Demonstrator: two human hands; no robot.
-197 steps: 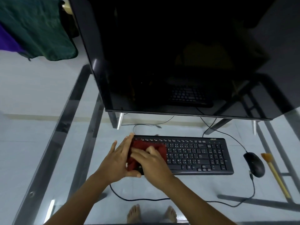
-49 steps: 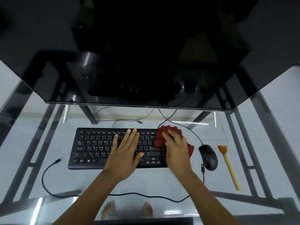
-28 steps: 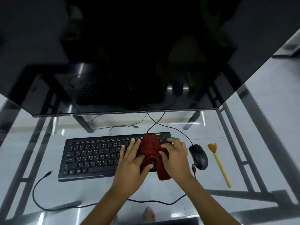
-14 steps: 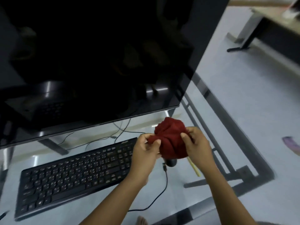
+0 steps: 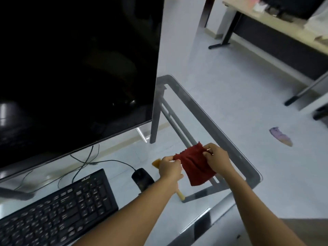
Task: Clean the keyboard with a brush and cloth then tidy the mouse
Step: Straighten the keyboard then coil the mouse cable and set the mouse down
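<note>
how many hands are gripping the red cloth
2. The left hand pinches the red cloth at its upper left edge; the right hand pinches its upper right edge. Neither is hidden.

Open glass right of brush; monitor blocks rear.

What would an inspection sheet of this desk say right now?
Surface: glass desk, metal frame beneath.
Job's things: red cloth held up off the desk; keyboard and mouse on the glass; brush beside the mouse, partly behind the left forearm.
Clutter: dark monitor behind the keyboard.
Hands: left hand and right hand each pinch the cloth's top edge.
Cables: mouse cable and loose wires run under the monitor.
Surroundings: another desk across the pale floor; purple scrap on that floor.
</note>
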